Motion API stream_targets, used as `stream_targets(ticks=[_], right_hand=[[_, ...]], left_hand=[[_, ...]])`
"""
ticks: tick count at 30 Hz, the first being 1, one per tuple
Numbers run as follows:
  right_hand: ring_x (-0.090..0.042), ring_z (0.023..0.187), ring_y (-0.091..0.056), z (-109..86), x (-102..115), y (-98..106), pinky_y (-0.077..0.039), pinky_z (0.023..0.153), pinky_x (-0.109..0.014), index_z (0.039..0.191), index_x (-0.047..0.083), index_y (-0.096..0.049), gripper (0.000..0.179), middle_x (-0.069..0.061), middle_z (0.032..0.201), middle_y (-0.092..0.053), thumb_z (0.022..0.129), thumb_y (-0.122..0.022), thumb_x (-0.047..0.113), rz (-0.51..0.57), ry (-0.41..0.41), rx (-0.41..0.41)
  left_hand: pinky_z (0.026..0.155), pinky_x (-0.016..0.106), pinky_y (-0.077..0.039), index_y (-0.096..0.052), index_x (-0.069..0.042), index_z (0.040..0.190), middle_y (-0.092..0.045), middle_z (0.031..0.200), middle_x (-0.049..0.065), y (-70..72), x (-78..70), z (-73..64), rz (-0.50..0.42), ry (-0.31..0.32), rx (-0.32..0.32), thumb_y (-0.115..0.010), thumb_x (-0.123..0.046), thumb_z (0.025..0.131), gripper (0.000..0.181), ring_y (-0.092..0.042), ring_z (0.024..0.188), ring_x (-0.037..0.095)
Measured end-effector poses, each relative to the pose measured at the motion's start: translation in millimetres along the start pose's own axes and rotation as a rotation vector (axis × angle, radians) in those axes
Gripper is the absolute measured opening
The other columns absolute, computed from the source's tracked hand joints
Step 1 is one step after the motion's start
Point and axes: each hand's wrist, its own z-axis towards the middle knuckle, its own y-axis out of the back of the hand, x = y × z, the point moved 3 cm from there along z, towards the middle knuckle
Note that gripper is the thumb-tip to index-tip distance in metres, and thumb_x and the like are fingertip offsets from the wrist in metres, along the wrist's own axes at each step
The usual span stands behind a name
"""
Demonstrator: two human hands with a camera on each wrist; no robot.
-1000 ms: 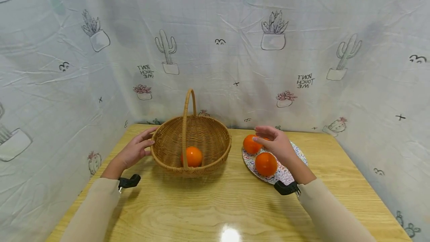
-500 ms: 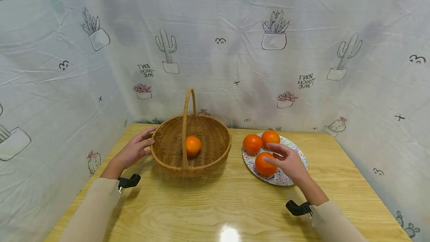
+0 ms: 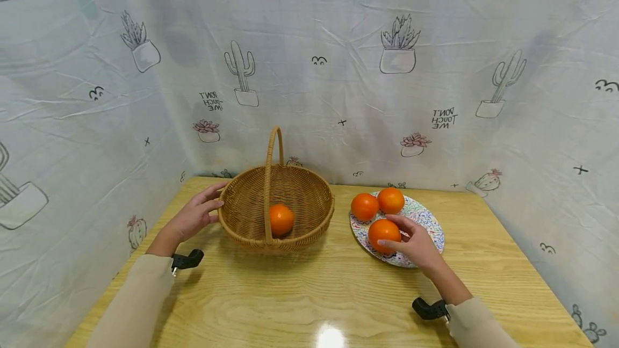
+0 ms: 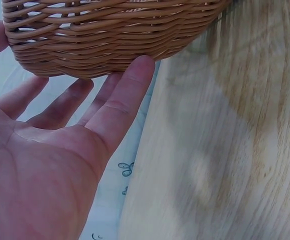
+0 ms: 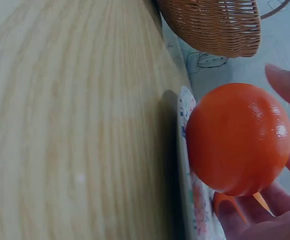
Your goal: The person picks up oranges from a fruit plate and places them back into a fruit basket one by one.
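My left hand (image 3: 198,214) rests spread fingers against the left side of a wicker basket (image 3: 242,208); in the left wrist view, its fingertips (image 4: 142,67) meet the lower weave. Inside the basket lies one orange (image 3: 281,220), partly behind the handle. My right hand (image 3: 416,243) is around the right side of the front orange (image 3: 384,235) on a patterned plate (image 3: 425,219). In the right wrist view the thumb (image 5: 285,85) stands a little off this orange, and the other fingers reach behind it.
Two more oranges, a left one (image 3: 365,207) and a right one (image 3: 390,200), sit at the back of the plate. The wooden table (image 3: 290,294) ends at a cactus-print cloth (image 3: 348,95) hung behind and at both sides. The basket's tall handle (image 3: 268,187) arches upward.
My right hand has come from over the back of the plate to the front orange, tracking down and nearer. The orange in the basket has rolled back, then forward. My left hand stays put.
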Motion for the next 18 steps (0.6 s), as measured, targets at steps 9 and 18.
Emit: stream_targets(ticks=[9, 18], right_hand=[[-0.038, 0.122, -0.060, 0.5, -4.8, -2.6, -0.055, 0.087, -0.019, 0.147, 0.005, -0.053, 0.070, -0.019, 0.145, -0.054, 0.085, -0.085, 0.017, -0.049, 0.000, -0.010], [-0.039, 0.120, -0.061, -0.5, -9.5, -2.9, -0.054, 0.086, -0.017, 0.147, 0.006, -0.052, 0.070, -0.021, 0.144, -0.054, 0.086, -0.084, 0.018, -0.077, -0.016, -0.037]], left_hand=[[0.092, 0.032, -0.059, -0.015, -0.006, 0.165, -0.023, 0.160, 0.029, -1.1, -2.7, 0.5, -0.021, 0.004, -0.003, -0.044, -0.015, 0.110, 0.063, -0.055, 0.130, 0.016], [0.093, 0.033, -0.059, -0.015, -0.008, 0.165, -0.023, 0.160, 0.028, -1.4, -3.3, -0.7, -0.011, 0.013, -0.002, -0.043, -0.014, 0.110, 0.062, -0.054, 0.132, 0.019]])
